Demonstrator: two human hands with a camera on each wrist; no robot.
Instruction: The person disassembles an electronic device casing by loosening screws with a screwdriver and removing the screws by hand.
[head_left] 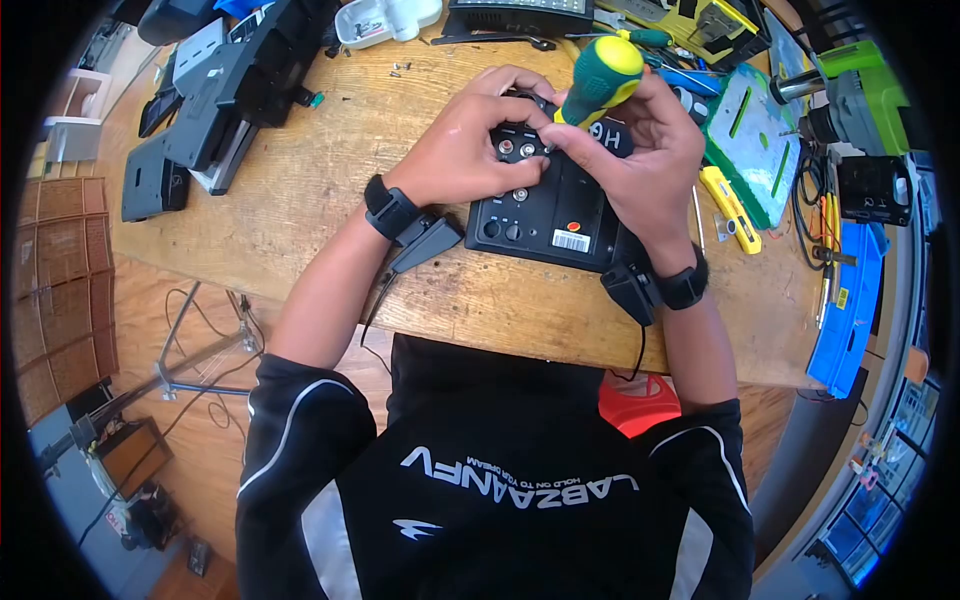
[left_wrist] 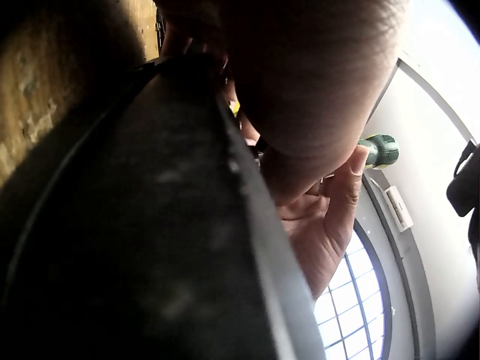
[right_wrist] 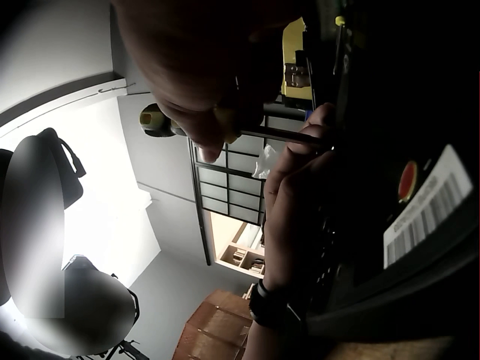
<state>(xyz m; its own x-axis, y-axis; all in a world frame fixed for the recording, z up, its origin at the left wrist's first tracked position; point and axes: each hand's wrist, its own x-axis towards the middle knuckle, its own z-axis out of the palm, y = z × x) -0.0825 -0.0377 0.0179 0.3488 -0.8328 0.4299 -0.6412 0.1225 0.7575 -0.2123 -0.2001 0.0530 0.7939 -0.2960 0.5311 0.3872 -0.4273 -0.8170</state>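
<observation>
A flat black device with round metal sockets (head_left: 560,205) lies on the wooden workbench, a barcode sticker (head_left: 571,241) on its near part. My right hand (head_left: 655,150) holds a green and yellow screwdriver (head_left: 605,75), thumb and fingers round the lower handle. In the right wrist view its shaft (right_wrist: 277,135) runs down to the device's surface. My left hand (head_left: 455,140) grips the device from the left, fingers bent over its far side. Its thumb and index finger lie on either side of the screwdriver's tip. The device's far edge is partly hidden by this hand.
Several small screws (head_left: 400,68) lie beyond the left hand, near a white tray (head_left: 385,20). Black plastic parts (head_left: 220,100) are at the left. To the right are a yellow cutter (head_left: 732,210), a green and white plate (head_left: 755,140) and a blue tray (head_left: 848,310).
</observation>
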